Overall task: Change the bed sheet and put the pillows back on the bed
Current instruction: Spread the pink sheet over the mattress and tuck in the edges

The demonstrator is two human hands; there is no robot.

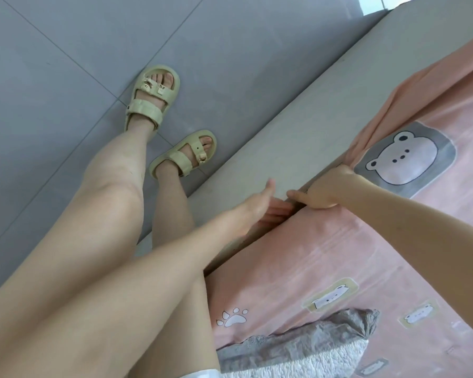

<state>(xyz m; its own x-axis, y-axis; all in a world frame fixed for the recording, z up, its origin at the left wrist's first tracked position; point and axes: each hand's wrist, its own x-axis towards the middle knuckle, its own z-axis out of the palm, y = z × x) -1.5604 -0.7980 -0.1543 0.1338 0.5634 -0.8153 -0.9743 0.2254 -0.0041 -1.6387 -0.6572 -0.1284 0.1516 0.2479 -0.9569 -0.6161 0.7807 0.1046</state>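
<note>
Gripping the bunched pink sheet (372,255) in our right hand (322,189), curled tight round it. Our left hand's (258,204) fingers (279,211) lie straight, tucked in the gap beside the bed frame (298,110).

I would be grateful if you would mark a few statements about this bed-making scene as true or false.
1. The right hand grips a bunched fold of the pink sheet. True.
2. The left hand holds a pillow. False: its fingers are tucked into the gap at the sheet's edge, thumb sticking out.
3. The sheet carries bear prints. True.
4. The person is barefoot. False: both feet wear sandals.
</note>
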